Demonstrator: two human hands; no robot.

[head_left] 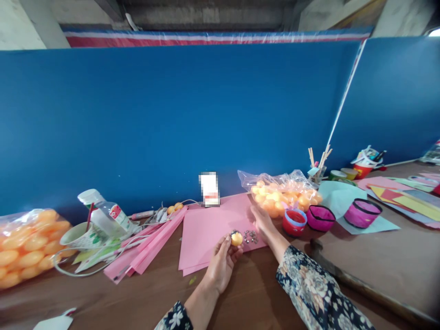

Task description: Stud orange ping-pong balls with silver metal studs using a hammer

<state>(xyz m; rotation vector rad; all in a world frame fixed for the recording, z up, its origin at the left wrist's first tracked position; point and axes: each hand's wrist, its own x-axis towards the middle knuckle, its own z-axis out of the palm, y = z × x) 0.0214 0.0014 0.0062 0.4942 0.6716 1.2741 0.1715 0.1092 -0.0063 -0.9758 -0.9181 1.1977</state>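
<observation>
My left hand point(222, 263) pinches a small orange-yellow ball point(236, 238) between thumb and fingers, above the front of the pink paper sheets point(213, 224). A dark bit shows at the ball's upper left; I cannot make out what it is. Several small shiny silver beads or bells point(250, 236) lie in a loose group on the paper, just right of the ball. Beside them is my right hand point(264, 224), its fingers stretched out and apart, near the front left of a clear plastic bag point(285, 190) full of orange balls. Nothing visible is held in it.
Another bag of orange balls point(32, 247) sits at far left, near a clear bottle point(113, 215), cup and cable. Folded pink strips point(151, 247) lie beside them. Right are a red bowl point(294, 223), magenta containers point(363, 212), coloured paper and a dark wooden stick point(371, 286).
</observation>
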